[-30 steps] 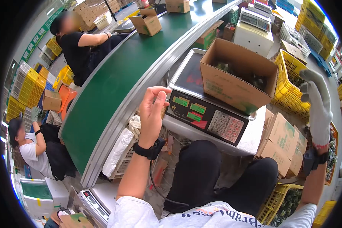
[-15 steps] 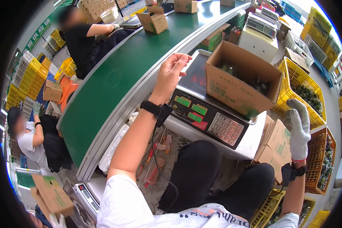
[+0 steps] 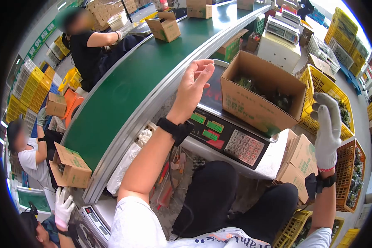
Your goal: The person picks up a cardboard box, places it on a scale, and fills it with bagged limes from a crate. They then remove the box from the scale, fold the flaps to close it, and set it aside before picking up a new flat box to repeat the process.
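A cardboard box [image 3: 258,105] with open top sits on the digital scale [image 3: 225,138]; dark green items lie inside it. Bare and holding nothing, my left hand [image 3: 194,87] hovers over the scale's left side, just left of the box, its fingers bent but apart from one another. My right hand [image 3: 328,130], in a white glove with grey fingertips, is raised to the right of the box beside the yellow crate [image 3: 304,120]. Its fingers are extended and it holds nothing. Neither hand touches the box.
A green conveyor belt [image 3: 124,82] runs along the left, carrying several boxes. Co-workers sit beyond it; another person's gloved hand [image 3: 63,206] is near a box [image 3: 72,167] at lower left. Folded cardboard [image 3: 299,165] and an orange crate [image 3: 347,177] stand to the right.
My left hand has shifted slightly right and down, nearer the box. My right hand has risen slightly. At lower left, a co-worker's box has moved up to the belt's edge, with the gloved hand behind it.
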`<state>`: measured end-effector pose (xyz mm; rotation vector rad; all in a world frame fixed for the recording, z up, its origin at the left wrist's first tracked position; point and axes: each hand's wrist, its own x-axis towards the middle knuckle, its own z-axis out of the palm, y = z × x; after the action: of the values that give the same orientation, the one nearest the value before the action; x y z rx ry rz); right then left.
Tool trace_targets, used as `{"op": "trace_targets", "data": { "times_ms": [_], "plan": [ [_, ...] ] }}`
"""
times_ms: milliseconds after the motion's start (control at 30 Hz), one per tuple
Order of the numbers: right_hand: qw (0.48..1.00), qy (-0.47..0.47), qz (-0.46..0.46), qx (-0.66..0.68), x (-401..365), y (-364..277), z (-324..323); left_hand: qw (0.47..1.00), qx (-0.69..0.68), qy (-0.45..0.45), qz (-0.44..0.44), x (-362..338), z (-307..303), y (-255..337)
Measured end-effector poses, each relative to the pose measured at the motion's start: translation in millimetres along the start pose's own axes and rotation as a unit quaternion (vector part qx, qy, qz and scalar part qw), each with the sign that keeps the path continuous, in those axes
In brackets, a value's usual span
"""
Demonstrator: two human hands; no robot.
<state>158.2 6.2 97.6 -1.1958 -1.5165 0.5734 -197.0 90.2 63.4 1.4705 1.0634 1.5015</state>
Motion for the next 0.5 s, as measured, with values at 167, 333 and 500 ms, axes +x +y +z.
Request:
{"op": "trace_targets", "data": {
  "times_ms": [167, 333, 500],
  "plan": [
    [0.989, -0.029, -0.128, -0.062, 17.5, -38.3, -4.7, 0.978, -0.078, 0.047, 0.186, -72.0, 23.6, 58.4],
    [0.880, -0.123, -0.366, -0.278, 42.1, -56.8, 4.1, 0.924, 0.026, -0.345, 0.161, -152.7, 76.4, 55.0],
    [0.924, -0.227, -0.155, -0.266, 66.5, -86.7, 43.9, 0.879, 0.082, -0.446, 0.151, -166.4, 83.1, 33.3]
  ]
}}
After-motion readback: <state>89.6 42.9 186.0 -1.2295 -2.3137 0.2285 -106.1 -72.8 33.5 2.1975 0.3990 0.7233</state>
